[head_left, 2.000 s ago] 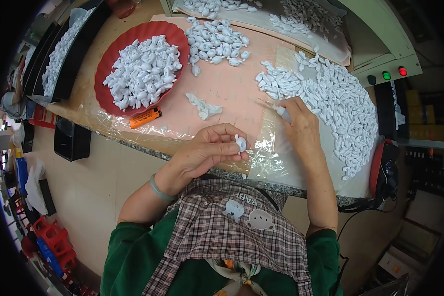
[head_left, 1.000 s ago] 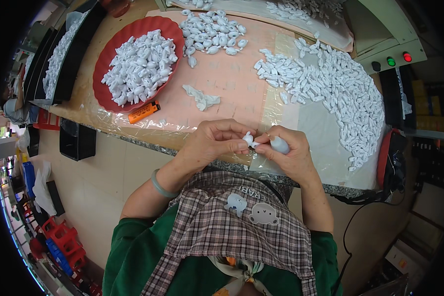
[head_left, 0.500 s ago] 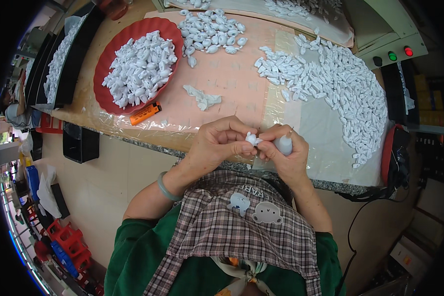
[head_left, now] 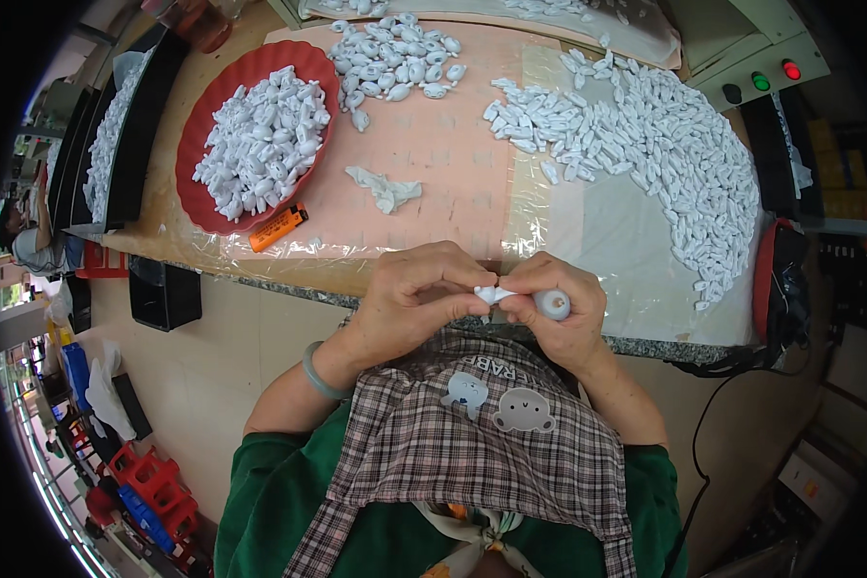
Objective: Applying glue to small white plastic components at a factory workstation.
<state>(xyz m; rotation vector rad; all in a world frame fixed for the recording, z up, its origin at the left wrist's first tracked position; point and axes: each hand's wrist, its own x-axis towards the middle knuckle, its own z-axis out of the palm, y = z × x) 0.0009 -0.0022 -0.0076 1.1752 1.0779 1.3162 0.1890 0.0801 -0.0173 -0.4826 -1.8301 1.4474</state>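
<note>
Above the table's front edge, a small white figure piece [head_left: 492, 294] is pinched between the fingertips of both hands. My left hand [head_left: 416, 291] is closed on its left end, thumb against forefinger. On its right end press the thumb and forefinger of my right hand [head_left: 568, 313]. That same hand also keeps a small white squeeze bottle [head_left: 553, 305] tucked in its curled fingers, the narrow tip pointing up. The fingers hide most of the piece, so its exact shape cannot be made out.
A red scalloped bowl [head_left: 191, 193] heaped with white pieces [head_left: 260, 140] stands at left. Rounded white parts [head_left: 395, 58] lie at the back, slender ones [head_left: 665, 144] at right. Nearer are a crumpled tissue [head_left: 387, 190] and an orange lighter-like object [head_left: 278, 228]. Black trays [head_left: 130, 144] line the left edge.
The white piece has tipped over between my fingertips, from upright to lying sideways. The bottle's tip now points more toward the camera. The whole view has shifted slightly.
</note>
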